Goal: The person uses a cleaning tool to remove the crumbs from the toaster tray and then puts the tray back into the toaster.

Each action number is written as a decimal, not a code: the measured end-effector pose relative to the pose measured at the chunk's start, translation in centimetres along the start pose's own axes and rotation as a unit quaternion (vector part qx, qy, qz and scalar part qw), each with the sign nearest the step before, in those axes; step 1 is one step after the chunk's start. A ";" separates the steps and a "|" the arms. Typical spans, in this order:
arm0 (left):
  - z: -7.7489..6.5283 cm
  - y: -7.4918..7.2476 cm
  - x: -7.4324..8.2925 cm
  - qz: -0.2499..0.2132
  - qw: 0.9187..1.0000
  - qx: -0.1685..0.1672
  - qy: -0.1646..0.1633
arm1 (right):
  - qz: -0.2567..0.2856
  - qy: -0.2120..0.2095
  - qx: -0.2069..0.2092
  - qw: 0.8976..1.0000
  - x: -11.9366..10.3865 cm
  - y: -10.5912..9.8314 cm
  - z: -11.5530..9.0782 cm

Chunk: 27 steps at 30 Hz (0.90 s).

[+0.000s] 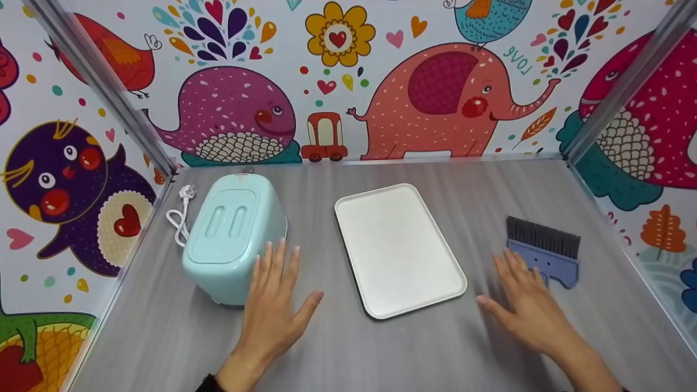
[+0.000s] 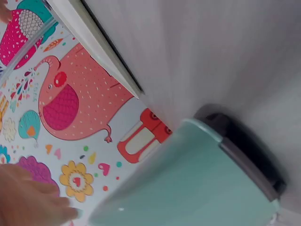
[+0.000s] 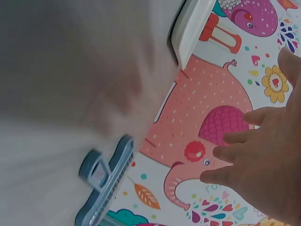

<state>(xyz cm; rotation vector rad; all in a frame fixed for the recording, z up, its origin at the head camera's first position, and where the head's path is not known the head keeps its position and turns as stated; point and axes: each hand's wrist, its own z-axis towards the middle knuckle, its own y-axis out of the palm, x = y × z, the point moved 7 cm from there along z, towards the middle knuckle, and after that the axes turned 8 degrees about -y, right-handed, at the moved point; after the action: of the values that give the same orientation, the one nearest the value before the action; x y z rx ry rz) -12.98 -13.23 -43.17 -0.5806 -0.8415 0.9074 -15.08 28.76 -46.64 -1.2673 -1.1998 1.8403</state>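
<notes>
My left hand point(image 1: 275, 310) is stretched out beside the right side of a mint-green toaster point(image 1: 226, 226) with a lid-like top, its fingertips overlapping the toaster's edge in the head view. The toaster point(image 2: 188, 183) also fills the lower part of the left wrist view. My right hand point(image 1: 525, 307), fingers spread, hovers over the table and partly covers the handle end of a blue brush point(image 1: 544, 261) with dark bristles. In the right wrist view the brush point(image 3: 106, 181) lies below the hand point(image 3: 268, 146). A white rectangular tray point(image 1: 400, 250) lies between my hands. Both hands hold nothing.
A white power cord with plug point(image 1: 182, 215) lies left of the toaster. The grey wood-grain table point(image 1: 348, 348) is bordered by walls point(image 1: 337, 71) printed with cartoon animals, with metal posts point(image 1: 109, 92) at the corners.
</notes>
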 end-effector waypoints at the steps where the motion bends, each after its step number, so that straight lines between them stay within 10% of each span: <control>1: 0.0 -0.4 -0.1 -0.008 1.000 0.016 0.010 | 0.007 -0.008 0.005 1.000 -0.5 0.2 0.1; 7: 0.4 -3.0 -1.7 -0.048 0.994 0.094 0.007 | 0.047 -0.043 0.022 0.998 -3.6 1.5 1.0; 16: 0.6 -5.7 -5.6 -0.132 0.966 0.169 -0.145 | 0.128 -0.068 0.011 0.989 -8.0 3.9 3.0; 27: 0.4 -7.0 -10.8 -0.125 0.942 0.162 -0.265 | 0.214 -0.118 -0.018 0.970 -13.2 6.9 6.0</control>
<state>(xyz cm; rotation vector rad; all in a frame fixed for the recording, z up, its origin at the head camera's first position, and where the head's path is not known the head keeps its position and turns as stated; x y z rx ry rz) -13.98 -25.95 -41.86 0.0715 -1.1871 0.9541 -15.71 12.65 -46.95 -1.4444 -1.1477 2.3443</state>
